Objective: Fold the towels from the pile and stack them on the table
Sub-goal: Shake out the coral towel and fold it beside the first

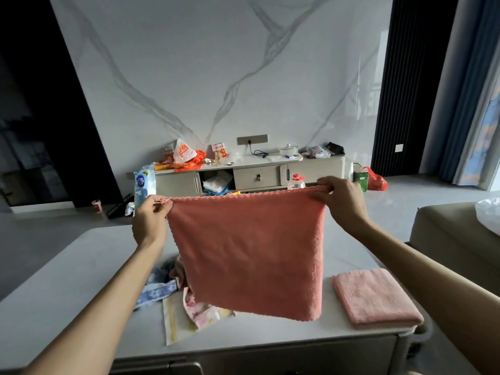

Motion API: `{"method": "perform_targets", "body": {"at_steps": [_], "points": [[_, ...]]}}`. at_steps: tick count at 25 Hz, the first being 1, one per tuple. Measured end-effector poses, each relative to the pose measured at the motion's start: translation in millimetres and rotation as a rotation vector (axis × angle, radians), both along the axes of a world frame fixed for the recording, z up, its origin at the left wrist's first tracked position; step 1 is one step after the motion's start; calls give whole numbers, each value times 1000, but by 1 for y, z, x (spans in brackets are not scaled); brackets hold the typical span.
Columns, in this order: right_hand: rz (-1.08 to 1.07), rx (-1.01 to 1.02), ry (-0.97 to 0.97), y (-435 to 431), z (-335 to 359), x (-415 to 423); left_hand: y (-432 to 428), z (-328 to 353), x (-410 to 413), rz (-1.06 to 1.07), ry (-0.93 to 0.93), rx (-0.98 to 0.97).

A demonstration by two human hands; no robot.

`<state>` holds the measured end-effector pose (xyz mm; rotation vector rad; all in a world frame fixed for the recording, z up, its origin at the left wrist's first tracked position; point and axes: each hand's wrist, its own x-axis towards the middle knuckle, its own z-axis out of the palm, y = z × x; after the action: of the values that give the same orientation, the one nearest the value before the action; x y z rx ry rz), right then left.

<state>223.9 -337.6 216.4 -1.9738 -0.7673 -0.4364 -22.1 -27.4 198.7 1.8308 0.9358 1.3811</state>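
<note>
The pale table (67, 280) fills the lower frame, and over its middle the coral towel (251, 255) hangs spread wide. At lower right one folded pink towel (376, 296) lies flat on the table, and the unfolded pile (173, 309) sits left of centre, partly behind the hanging cloth. My left hand (148, 220) pinches the towel's top left corner, my right hand (341, 201) the top right.
</note>
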Motion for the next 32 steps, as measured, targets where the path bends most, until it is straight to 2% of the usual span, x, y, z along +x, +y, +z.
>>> {"method": "perform_targets", "body": {"at_steps": [2, 4, 6, 7, 9, 10, 14, 19, 24, 28, 32], "points": [[-4, -7, 98, 2, -4, 4, 4, -1, 3, -61, 42, -71], [85, 50, 325, 1, -7, 7, 1, 1, 6, -177, 74, -200], [213, 127, 527, 2, -7, 6, -7, 5, 8, -289, -8, -340], [245, 187, 555, 4, -9, 6, -11, 6, 10, -344, -112, -378], [207, 290, 465, 10, -14, 8, -12, 6, 14, -376, -276, -338], [192, 292, 418, 12, -16, 8, -11, 4, 16, -370, -296, -306], [271, 369, 524, 13, -26, 11, -9, -4, 19, -330, -224, -262], [187, 368, 500, 4, -26, -3, -26, -5, 17, -251, -148, -206], [192, 488, 503, -17, -25, -28, -59, -8, 2, -176, -252, -122], [234, 609, 532, -21, -15, -29, -71, 5, 2, -191, -400, -166], [207, 600, 624, 6, -41, 10, -42, -15, 34, -252, -285, -252]]}}
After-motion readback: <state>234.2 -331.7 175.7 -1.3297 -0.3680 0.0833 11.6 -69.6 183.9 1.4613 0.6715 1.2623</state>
